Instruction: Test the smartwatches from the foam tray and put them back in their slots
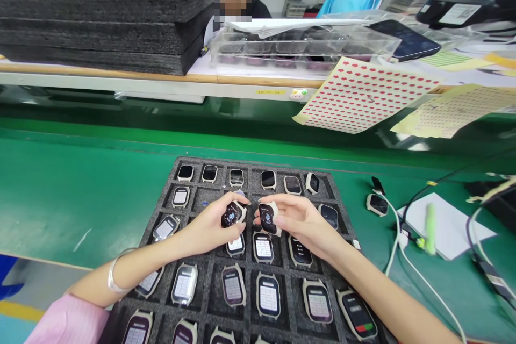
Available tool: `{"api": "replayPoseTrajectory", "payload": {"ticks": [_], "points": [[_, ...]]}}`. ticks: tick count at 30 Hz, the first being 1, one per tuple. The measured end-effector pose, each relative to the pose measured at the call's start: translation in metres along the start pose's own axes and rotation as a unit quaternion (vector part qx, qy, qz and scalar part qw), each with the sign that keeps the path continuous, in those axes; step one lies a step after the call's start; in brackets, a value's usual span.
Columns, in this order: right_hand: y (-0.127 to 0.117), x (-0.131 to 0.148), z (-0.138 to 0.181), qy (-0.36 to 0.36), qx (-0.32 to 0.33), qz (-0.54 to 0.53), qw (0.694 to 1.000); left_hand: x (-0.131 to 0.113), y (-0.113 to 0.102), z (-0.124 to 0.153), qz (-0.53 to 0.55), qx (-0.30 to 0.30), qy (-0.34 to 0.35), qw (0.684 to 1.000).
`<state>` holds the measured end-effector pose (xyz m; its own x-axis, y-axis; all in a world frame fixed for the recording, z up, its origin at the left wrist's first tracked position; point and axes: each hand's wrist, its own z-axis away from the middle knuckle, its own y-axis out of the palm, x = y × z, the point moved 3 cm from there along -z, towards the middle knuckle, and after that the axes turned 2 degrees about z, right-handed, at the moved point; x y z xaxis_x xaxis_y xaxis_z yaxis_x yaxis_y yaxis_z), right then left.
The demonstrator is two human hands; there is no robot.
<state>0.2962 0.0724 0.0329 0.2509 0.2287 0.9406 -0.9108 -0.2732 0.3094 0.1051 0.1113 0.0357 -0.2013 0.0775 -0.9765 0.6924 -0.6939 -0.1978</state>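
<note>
My left hand point(220, 220) grips a smartwatch body point(231, 215) between thumb and fingers, its lit dark screen turned up. In my right hand point(296, 217) is another strapless smartwatch point(267, 217), also lit with a blue figure on black. Both are held close together above a black foam tray point(203, 290) divided into square pockets. Several more watches lie in the pockets. One nearby watch point(263, 247) displays a white grid, and those in the far row, such as this watch point(267, 179), have dark screens.
To the right, a watch point(378, 204) lies by white cables point(399, 242), a green marker-like stick point(430, 228) and white paper point(455, 226). Black foam sheets point(92, 21), clear plastic trays point(306, 45) and a phone point(405, 38) occupy the shelf. Sticker sheets point(358, 94) overhang its edge. A person point(258, 8) is behind.
</note>
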Motion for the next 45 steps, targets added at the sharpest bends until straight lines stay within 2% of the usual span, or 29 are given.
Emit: {"api": "replayPoseTrajectory", "payload": {"ticks": [18,29,35,45], "points": [[0.005,0.003,0.005,0.016,0.019,0.028,0.999,-0.008,-0.003,0.005,-0.026,-0.004,0.024,0.999],[0.004,0.008,0.004,-0.004,0.009,0.037,0.999,-0.005,-0.004,0.005,-0.005,-0.019,0.02,1.0],[0.003,0.009,0.003,-0.014,-0.014,0.033,0.999,-0.003,-0.005,0.004,-0.04,-0.016,0.026,0.999],[0.005,0.01,0.005,-0.007,-0.003,0.039,0.999,-0.005,-0.006,0.004,-0.038,-0.024,0.029,0.999]]}}
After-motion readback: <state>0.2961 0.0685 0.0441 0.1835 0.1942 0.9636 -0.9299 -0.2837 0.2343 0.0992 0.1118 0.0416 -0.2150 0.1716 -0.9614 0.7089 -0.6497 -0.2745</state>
